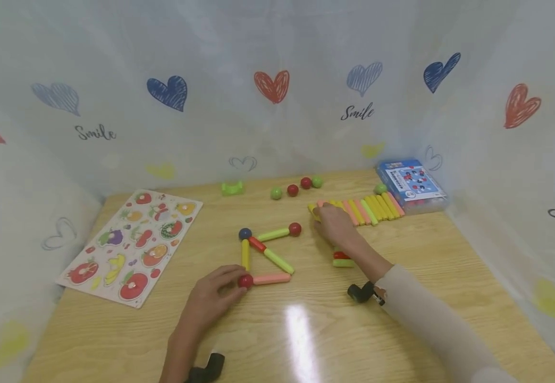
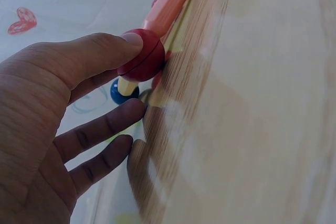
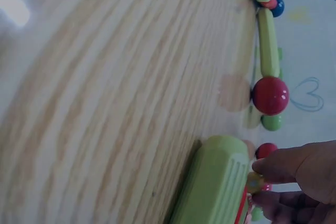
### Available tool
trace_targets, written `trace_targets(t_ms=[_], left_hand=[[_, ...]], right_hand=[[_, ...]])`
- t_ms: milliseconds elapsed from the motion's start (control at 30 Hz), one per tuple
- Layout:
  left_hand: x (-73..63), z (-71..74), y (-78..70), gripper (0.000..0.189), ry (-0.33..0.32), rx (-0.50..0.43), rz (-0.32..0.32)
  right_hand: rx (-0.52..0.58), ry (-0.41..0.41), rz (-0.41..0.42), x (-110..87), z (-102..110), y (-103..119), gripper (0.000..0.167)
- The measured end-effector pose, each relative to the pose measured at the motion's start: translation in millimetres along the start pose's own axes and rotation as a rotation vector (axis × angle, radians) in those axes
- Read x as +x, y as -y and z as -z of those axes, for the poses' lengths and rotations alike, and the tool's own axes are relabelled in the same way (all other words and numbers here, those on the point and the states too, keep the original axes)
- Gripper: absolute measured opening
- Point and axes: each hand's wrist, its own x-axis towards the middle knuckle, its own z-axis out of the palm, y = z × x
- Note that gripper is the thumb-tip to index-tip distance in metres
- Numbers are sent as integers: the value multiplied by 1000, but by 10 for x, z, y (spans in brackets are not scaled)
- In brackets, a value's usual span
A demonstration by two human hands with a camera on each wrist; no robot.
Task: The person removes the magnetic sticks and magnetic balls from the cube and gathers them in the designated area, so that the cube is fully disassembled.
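Observation:
My left hand point(image 1: 210, 300) pinches a red ball point(image 1: 245, 281) at the near corner of a magnetic stick shape. From that ball a pink stick point(image 1: 271, 279) runs right and a yellow stick point(image 1: 245, 254) runs back to a blue ball point(image 1: 245, 234). A red-and-green diagonal point(image 1: 271, 254) and a green stick point(image 1: 274, 234) ending in another red ball point(image 1: 295, 229) also fan out from the blue one. At the left end of a stick row point(image 1: 373, 208), my right hand point(image 1: 338, 226) pinches a yellow stick point(image 3: 255, 182), its end showing between thumb and fingers.
A fruit puzzle board point(image 1: 134, 244) lies at the left. Along the back are a green piece point(image 1: 232, 188) and several red and green balls point(image 1: 293, 190). A blue box point(image 1: 413, 183) stands back right. Short red and green pieces point(image 1: 343, 263) lie under my right forearm.

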Motion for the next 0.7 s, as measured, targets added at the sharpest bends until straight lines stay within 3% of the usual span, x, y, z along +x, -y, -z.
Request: trace_targets(t_ms=[167, 233, 367, 433, 700], left_hand=[[-5, -3, 8, 35, -8, 4, -4], [-4, 8, 4, 35, -2, 7, -10], [-3, 41, -6, 34, -7, 13, -13], [-1, 48, -3, 34, -16, 6, -16], [5, 4, 17, 35, -2, 2, -21]], right_hand=[[-33, -55, 33, 33, -29, -1, 5], [62, -35, 69, 13, -16, 32, 12], [318, 92, 192, -31, -9, 160, 37], [363, 140, 241, -46, -34, 220, 41], [311, 95, 332, -56, -258, 286, 13]])
